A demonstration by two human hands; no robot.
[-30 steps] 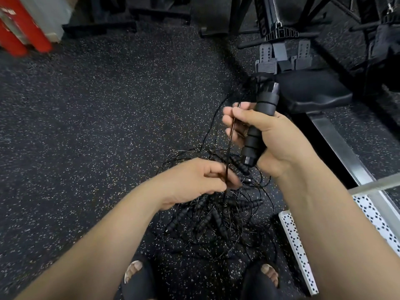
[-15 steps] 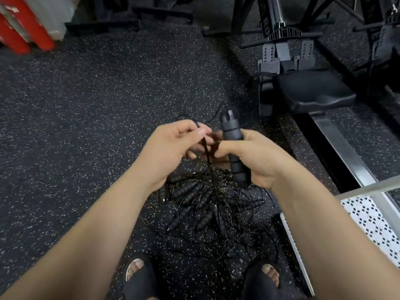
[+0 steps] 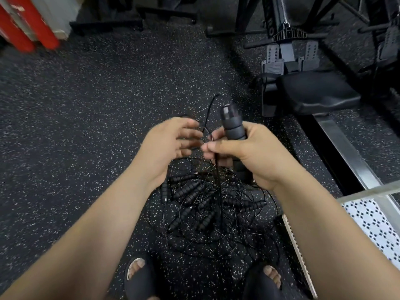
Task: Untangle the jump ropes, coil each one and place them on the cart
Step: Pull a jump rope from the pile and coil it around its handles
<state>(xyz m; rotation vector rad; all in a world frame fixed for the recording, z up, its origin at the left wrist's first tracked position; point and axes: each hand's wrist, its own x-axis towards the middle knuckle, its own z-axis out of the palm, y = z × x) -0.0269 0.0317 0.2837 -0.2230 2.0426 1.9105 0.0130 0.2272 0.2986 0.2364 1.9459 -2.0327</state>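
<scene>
Two hands meet at frame centre above the tangled pile of jump ropes (image 3: 207,204), which lies on the speckled floor (image 3: 86,109) at lower centre, just ahead of the person's sandalled feet (image 3: 140,276).

The right hand (image 3: 249,154) is curled firmly round one foam handle (image 3: 232,128), held upright. Its thumb presses a dark cord (image 3: 217,169) against the forefinger, and that cord drops straight into the pile.

The left hand (image 3: 168,144) sits just beside it with fingers loosely spread. Motion blur hides whether they grip the thin loop (image 3: 207,113) rising past the fingertips.

The cart (image 3: 368,192) shows only a corner of its perforated deck at the lower right edge.

Likely hazards:
- (a) Because the held cord runs taut into the heap, a hard upward pull would probably tighten the crossings and lift neighbouring handles with it, rather than free one rope.
- (b) The thumb pinch is narrow and the cord is thin and springy, so a slip could let any gathered turns spring open and fall back into the tangle.
- (c) Strands lie close to the feet, so a step could trap a cord or hook a sandal.
- (d) A freed end swung to the right could snag on the rowing machine (image 3: 316,92).
</scene>
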